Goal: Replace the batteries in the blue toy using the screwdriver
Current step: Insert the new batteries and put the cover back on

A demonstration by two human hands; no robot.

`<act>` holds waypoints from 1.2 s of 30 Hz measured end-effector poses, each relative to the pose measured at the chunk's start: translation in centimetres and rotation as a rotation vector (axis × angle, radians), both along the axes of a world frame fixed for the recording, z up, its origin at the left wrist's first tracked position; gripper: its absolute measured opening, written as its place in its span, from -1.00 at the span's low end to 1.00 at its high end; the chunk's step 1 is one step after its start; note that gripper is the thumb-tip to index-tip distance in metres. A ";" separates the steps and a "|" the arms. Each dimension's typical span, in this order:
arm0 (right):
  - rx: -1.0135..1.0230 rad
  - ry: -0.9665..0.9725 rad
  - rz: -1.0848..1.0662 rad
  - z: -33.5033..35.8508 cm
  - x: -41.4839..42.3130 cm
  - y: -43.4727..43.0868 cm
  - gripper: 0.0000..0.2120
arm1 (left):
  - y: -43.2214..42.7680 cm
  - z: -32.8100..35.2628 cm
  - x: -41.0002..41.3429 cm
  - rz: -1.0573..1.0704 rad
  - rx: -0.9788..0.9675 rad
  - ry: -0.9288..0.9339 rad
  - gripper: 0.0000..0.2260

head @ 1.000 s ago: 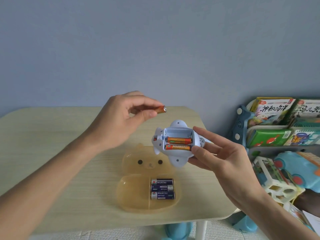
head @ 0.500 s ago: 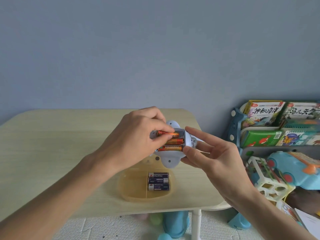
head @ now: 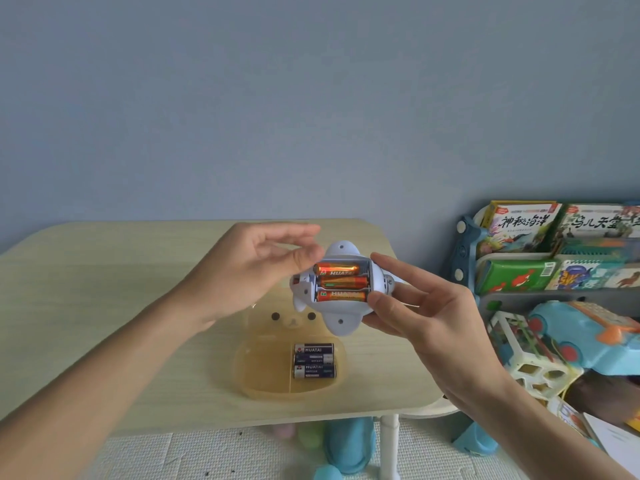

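Pinching the blue toy (head: pixel 341 322) by its right end, thumb on the near edge and fingers round the far side, the right hand (head: pixel 426 317) holds it above the table (head: pixel 104 306) with the open battery bay turned up toward the camera. Three orange batteries (head: pixel 341 282) lie side by side in the bay and fill it. The left hand (head: pixel 249 268) hovers at the toy's left end with its fingers loosely spread and nothing in them. Its thumb tip sits just beside the far battery, though contact cannot be made out.

Below the toy, on the near part of the table, a translucent amber bear-shaped tray (head: pixel 263 382) holds three dark blue batteries (head: pixel 313 361) in its right compartment. To the right of the table stand a rack of picture books (head: pixel 519 226) and a blue toy car (head: pixel 581 334).

With every slot filled, loading looks finished, and the dark cells in the tray are probably the spent set. The next move would be closing up: check that the far battery sits flat against its contacts, then fit the cover and drive its screw. Neither cover nor screwdriver is in view, so the free left hand would have to fetch them first.
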State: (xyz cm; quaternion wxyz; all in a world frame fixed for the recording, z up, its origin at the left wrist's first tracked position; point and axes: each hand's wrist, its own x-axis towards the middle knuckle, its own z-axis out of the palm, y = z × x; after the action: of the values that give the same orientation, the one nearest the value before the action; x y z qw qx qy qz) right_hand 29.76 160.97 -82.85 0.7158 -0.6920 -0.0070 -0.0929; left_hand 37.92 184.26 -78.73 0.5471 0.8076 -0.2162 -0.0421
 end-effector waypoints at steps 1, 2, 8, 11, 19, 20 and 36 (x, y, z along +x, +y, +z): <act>0.000 -0.001 0.001 0.0 0.0 0.0 -0.56 | 0.0 -0.1 -0.1 -0.013 0.003 0.037 -0.54; -0.001 -0.001 0.002 0.0 0.0 0.1 -0.57 | 0.0 -0.3 -0.2 -0.027 0.001 0.068 -0.53; -0.009 -0.019 -0.006 -0.1 0.0 0.4 -0.57 | -0.4 -0.7 -0.1 0.009 -0.070 0.125 -0.68; -0.035 -0.032 -0.006 0.1 0.0 0.5 -0.57 | -0.5 -0.6 -0.1 0.027 -0.131 0.210 -0.67; -0.112 -0.062 0.024 -0.2 -0.4 0.6 -0.56 | -0.7 -0.8 -0.4 0.020 -0.229 0.528 -0.64; -0.120 -0.061 0.027 -0.3 -0.5 0.6 -0.55 | -0.7 -0.9 -0.4 0.017 -0.228 0.550 -0.64; -0.031 -0.057 -0.028 -0.3 -0.5 1.2 -0.56 | -1.8 -1.6 -0.6 0.126 -0.268 0.396 -0.80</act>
State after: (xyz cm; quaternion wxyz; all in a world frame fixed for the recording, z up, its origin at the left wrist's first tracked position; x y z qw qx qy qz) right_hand 29.26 162.13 -83.18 0.7032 -0.7001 -0.0191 -0.1228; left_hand 37.29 182.46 -80.31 0.6827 0.7156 -0.0576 -0.1364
